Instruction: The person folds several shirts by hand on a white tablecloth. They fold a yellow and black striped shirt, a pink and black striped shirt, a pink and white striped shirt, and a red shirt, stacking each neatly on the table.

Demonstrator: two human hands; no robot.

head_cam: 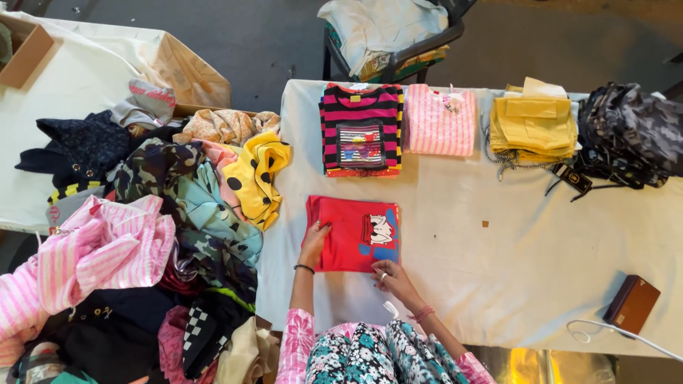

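Two hands down on a folded red shirt (352, 233), lying flat on the white-covered table (498, 263) near its front edge. Huge heap of loose clothes (142, 249) piled at left. Behind, lined up: striped black-and-pink top (361, 128), pink striped top (441, 121), yellow stack (533, 124), camouflage garment (629, 135). Left hand (314, 242) pressing the shirt's left edge, fingers spread. Right hand (390, 276) on the front edge, fingers pinched together on the cloth.
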